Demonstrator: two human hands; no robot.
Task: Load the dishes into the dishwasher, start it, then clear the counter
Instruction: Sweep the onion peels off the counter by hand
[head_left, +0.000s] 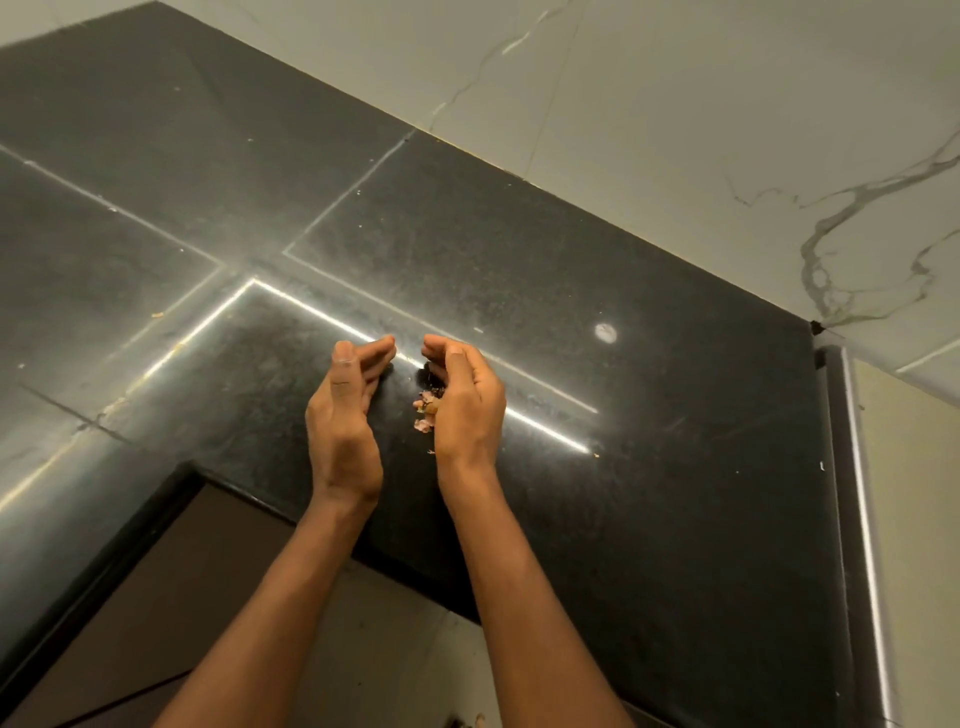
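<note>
Both my hands stand on edge on the black stone counter (649, 467), palms facing each other. My left hand (345, 415) has its fingers straight and slightly bent at the tips, touching the surface. My right hand (465, 400) is cupped, fingers curved inward. Between them, against the right palm, lies a small heap of pinkish food scraps (426, 410). A few crumbs lie just below the heap. No dishes or dishwasher are in view.
The counter bends in an L shape, with a pale marble-look wall (675, 130) behind it. A small round white spot (605, 332) sits right of my hands. A brown cabinet front (182, 597) lies below the counter edge. Scraps lie on the floor (467, 721).
</note>
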